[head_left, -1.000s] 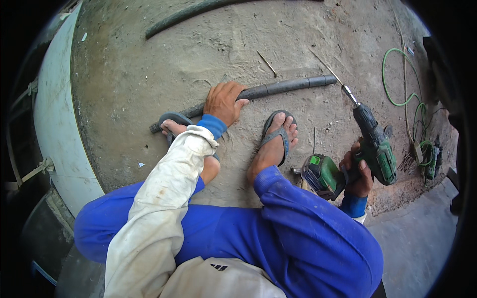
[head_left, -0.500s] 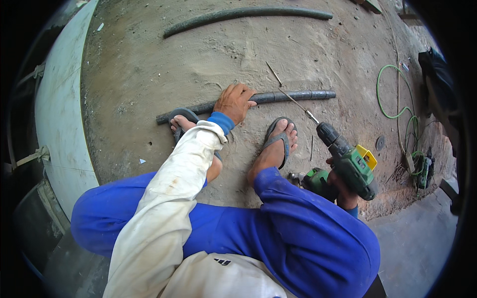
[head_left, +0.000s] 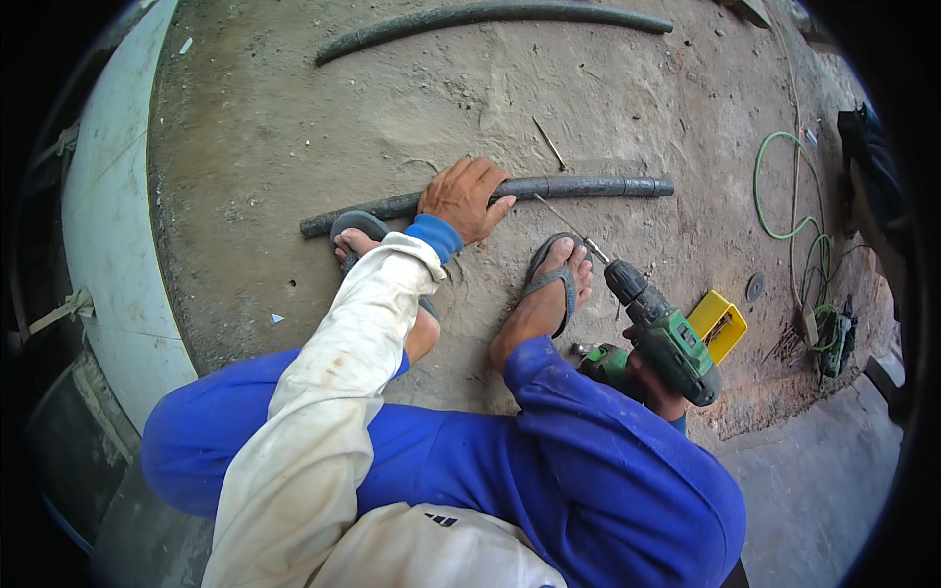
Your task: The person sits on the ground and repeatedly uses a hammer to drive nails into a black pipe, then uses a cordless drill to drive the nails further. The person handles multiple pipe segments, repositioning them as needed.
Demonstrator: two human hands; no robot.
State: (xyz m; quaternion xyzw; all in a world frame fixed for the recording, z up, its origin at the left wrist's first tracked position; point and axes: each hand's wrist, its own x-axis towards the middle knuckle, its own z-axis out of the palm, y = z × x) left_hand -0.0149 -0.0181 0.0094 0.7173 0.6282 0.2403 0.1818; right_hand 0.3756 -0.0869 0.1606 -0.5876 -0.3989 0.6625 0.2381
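A black pipe (head_left: 598, 186) with ring-like marks along it lies crosswise on the dirt ground. My left hand (head_left: 463, 201) is wrapped over its middle, thumb on the near side. My left foot, in a sandal (head_left: 359, 224), rests against the pipe's left part. In my right hand (head_left: 655, 380) is a green and black cordless drill (head_left: 676, 345), mostly hiding the fingers on its handle. Its long thin bit (head_left: 567, 220) points up and left, the tip close to the pipe just right of my left hand; whether it touches is unclear.
A second dark pipe (head_left: 490, 14) lies at the far side. A thin metal rod (head_left: 549, 143) lies beyond the near pipe. Beside the drill are a green power tool (head_left: 606, 366) and a yellow box (head_left: 727, 338). Further right are a dark disc (head_left: 755, 287) and green cable (head_left: 761, 201).
The drill has moved left, bringing its bit tip near the pipe. More of the yellow box shows. My left hand stays on the pipe.
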